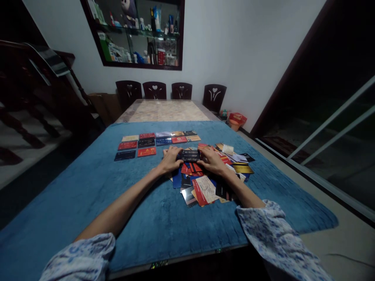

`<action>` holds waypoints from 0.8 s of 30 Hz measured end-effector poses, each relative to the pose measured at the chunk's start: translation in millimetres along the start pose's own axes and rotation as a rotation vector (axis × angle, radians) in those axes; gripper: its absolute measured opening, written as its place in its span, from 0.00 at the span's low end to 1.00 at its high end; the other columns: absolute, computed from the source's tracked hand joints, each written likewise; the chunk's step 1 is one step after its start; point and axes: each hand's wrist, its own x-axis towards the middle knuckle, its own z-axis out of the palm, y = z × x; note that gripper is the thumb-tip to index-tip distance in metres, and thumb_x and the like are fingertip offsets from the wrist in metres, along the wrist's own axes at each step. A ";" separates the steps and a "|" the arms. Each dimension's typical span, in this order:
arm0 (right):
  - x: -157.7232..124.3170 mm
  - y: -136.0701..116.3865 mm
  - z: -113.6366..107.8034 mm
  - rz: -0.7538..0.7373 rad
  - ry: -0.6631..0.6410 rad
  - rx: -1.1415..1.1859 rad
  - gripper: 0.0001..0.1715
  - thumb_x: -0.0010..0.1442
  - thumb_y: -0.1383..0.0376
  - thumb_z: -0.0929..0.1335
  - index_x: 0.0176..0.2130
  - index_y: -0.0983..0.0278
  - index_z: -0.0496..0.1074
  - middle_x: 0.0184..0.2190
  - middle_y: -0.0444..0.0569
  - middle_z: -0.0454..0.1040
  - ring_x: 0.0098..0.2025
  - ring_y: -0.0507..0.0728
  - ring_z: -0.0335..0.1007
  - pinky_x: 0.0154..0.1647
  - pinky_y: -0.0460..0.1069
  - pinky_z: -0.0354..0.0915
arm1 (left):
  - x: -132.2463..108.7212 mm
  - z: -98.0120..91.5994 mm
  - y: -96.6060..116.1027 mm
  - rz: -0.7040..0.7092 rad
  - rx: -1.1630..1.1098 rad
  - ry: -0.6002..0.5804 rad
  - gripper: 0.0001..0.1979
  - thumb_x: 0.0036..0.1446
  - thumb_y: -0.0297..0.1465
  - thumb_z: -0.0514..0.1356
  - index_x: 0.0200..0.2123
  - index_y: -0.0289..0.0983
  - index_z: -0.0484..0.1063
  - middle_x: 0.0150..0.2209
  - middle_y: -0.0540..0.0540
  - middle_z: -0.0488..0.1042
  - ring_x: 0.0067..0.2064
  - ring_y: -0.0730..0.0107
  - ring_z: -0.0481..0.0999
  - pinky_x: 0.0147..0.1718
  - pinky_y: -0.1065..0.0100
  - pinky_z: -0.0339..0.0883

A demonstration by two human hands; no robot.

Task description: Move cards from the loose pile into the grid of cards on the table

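A black card (190, 155) with pale lettering is held level between my two hands, just over a loose heap of cards. My left hand (171, 159) pinches its left end, and my right hand (211, 159) pinches its right end. Under and around them spreads the heap, with a red and cream card (205, 189) at the near side and a gold card (242, 168) at the right. Left of the heap, several cards lie flat in rows, among them an orange-red card (147, 152) and a dark blue card (125, 155).
A blue cloth (140, 210) covers the near part of the table; its far end shows a bare stone-patterned top (170, 109). Dark chairs (181, 91) stand behind it. A glass-shelved wall cabinet (137, 35) hangs beyond. Red and orange items (236, 120) sit on the floor at right.
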 end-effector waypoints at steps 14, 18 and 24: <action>10.2 -14.0 -2.7 0.005 -0.073 -0.087 0.32 0.59 0.62 0.72 0.61 0.63 0.67 0.50 0.57 0.76 0.51 0.64 0.67 0.52 0.59 0.64 | -7.1 -13.4 -1.9 -0.030 0.062 -0.047 0.24 0.53 0.29 0.63 0.55 0.35 0.70 0.46 0.40 0.72 0.51 0.51 0.69 0.50 0.51 0.60; 14.1 -21.9 -4.6 0.009 -0.108 -0.106 0.34 0.59 0.62 0.71 0.62 0.65 0.66 0.47 0.58 0.76 0.50 0.64 0.67 0.50 0.58 0.64 | -11.9 -19.0 -3.3 -0.026 0.086 -0.042 0.23 0.54 0.29 0.63 0.54 0.35 0.70 0.46 0.40 0.72 0.51 0.51 0.69 0.50 0.52 0.61; 22.1 -36.2 -6.4 0.010 -0.168 -0.132 0.33 0.60 0.60 0.71 0.62 0.65 0.66 0.49 0.59 0.76 0.51 0.65 0.65 0.49 0.57 0.63 | -19.5 -27.5 -8.4 -0.041 0.099 -0.053 0.23 0.53 0.28 0.63 0.54 0.35 0.70 0.48 0.39 0.72 0.52 0.50 0.69 0.52 0.49 0.61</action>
